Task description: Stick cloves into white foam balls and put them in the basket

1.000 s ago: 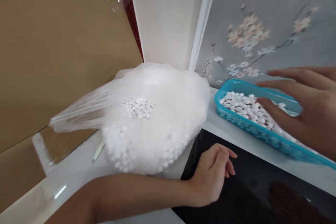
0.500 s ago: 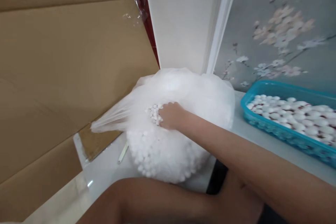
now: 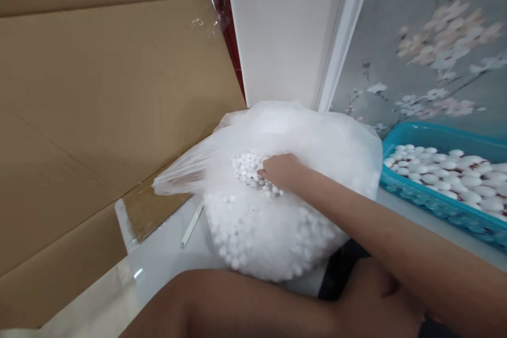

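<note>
A large clear plastic bag (image 3: 277, 232) full of small white balls (image 3: 247, 166) lies on the white counter (image 3: 166, 253). My right hand (image 3: 281, 171) reaches into the bag's opening, with its fingers curled down into the balls. My left forearm lies across the bottom of the view in front of the bag. My left hand (image 3: 376, 296) rests on the dark surface under my right forearm, and its fingers are hidden. A blue tray (image 3: 435, 206) with several more white balls stands to the right of the bag.
A big sheet of brown cardboard (image 3: 99, 90) leans along the left. A white pillar and a grey flowered wall panel (image 3: 435, 53) stand behind. A thin white strip (image 3: 192, 224) lies on the counter left of the bag. A black surface (image 3: 340, 269) lies below it.
My right hand left the blue tray and went into the bag's opening, where it now digs a little deeper among the balls. My left hand has become covered by the right forearm.
</note>
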The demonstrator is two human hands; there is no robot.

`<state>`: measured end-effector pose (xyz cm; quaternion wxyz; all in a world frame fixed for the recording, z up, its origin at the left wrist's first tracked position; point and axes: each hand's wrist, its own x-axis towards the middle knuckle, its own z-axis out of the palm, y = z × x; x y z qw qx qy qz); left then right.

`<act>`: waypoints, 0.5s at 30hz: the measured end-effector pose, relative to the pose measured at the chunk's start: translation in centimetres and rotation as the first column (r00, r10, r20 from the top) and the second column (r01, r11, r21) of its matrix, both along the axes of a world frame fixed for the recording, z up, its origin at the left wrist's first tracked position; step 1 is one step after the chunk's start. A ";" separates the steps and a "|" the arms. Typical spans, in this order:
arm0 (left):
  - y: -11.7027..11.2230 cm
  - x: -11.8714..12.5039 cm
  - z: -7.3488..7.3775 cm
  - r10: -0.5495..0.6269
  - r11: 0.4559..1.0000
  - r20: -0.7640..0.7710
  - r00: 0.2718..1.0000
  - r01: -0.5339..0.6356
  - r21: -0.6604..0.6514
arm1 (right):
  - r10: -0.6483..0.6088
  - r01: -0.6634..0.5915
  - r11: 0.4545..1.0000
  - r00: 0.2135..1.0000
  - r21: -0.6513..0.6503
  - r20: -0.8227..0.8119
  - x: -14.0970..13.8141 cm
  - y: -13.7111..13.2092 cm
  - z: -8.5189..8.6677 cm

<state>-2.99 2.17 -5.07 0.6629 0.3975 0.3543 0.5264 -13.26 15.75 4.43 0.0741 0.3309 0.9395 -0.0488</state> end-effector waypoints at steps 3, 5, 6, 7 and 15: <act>-0.1 -0.2 -0.1 0.010 1.000 -0.029 1.000 -0.010 -0.001 | -0.014 0.014 1.000 1.000 0.020 -0.004 0.1 -0.1 0.9; 0.0 -0.5 0.3 0.003 1.000 -0.045 0.999 -0.002 0.005 | -0.021 0.021 0.999 1.000 0.041 -0.018 0.3 -0.1 1.4; 0.0 -0.7 0.6 -0.004 1.000 -0.059 0.998 0.004 0.007 | -0.022 0.023 0.998 1.000 0.051 -0.023 0.5 0.0 1.5; 0.1 -0.9 0.9 -0.010 1.000 -0.077 0.997 0.011 0.004 | -0.022 0.024 0.998 0.999 0.060 -0.024 0.8 0.1 1.6; 0.8 -1.6 3.8 -0.060 0.987 -0.080 0.995 0.047 -0.156 | -0.066 0.067 0.991 0.998 0.112 -0.012 6.1 0.8 0.5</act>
